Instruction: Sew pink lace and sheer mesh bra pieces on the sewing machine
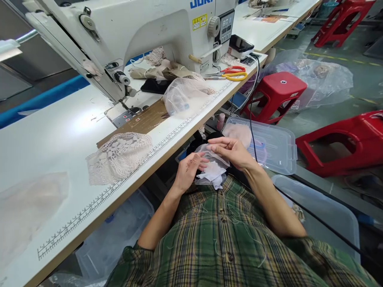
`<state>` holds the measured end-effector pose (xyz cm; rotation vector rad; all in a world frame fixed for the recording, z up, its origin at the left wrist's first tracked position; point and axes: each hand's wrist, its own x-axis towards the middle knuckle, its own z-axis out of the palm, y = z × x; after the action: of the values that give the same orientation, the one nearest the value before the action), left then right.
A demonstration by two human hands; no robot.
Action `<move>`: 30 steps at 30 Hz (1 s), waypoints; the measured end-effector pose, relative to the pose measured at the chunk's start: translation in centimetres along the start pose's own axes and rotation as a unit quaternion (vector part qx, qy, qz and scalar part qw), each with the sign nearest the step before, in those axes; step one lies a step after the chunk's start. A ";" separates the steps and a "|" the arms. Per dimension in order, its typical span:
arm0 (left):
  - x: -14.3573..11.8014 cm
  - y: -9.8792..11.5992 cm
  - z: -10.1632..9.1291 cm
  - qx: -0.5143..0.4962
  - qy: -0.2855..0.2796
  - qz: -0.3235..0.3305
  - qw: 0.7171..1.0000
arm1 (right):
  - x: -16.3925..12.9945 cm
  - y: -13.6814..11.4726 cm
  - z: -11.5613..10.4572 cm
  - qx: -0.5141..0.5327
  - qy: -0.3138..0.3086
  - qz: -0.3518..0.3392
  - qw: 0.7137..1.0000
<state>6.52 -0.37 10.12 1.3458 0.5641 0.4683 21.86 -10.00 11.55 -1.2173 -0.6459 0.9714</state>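
Over my lap, my left hand (191,167) has its fingers loosely bent and slightly apart, beside a small bunched white cloth (212,172). My right hand (231,151) reaches in from the other side, fingers stretched towards the left hand, thumb a little below them. Under both hands lies a sheer, whitish piece of material (223,160) with the white cloth on it. No firm grip shows in either hand, and part of the sheer material is hidden by the fingers.
A sewing machine (161,28) stands on the white table (77,159), near a lace piece (122,157), a sheer piece (185,95) and scissors (235,73). Clear plastic bins (278,145) and red stools (281,85) are to the right. A black cable (317,223) crosses there.
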 end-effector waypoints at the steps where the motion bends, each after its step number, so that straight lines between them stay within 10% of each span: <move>1: 0.2 0.3 0.3 -0.063 -0.023 -0.036 0.997 | -0.4 -0.2 0.5 -0.022 -0.038 -0.007 0.999; 5: 0.6 1.5 0.8 -0.183 0.022 -0.075 0.980 | -1.8 -1.0 0.7 -0.123 -0.190 0.001 0.974; 11: -1.0 3.8 1.0 -0.189 0.023 -0.024 0.981 | 0.4 0.0 -1.4 0.026 0.002 -0.024 0.999; 18: -0.6 5.3 1.4 -0.226 0.019 0.023 0.974 | 1.6 2.4 0.6 0.146 -0.196 0.101 0.964; 24: 0.8 6.3 -0.1 -0.245 0.098 0.061 0.963 | 5.4 -3.5 0.1 0.057 -0.104 0.025 0.993; 30: 1.2 6.9 0.2 -0.247 0.105 0.124 0.955 | 15.9 -9.7 2.1 -0.137 0.037 -0.220 0.965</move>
<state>7.64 1.44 16.82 0.8911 0.4127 0.9039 30.03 4.51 20.08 -1.2717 -0.9652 0.4719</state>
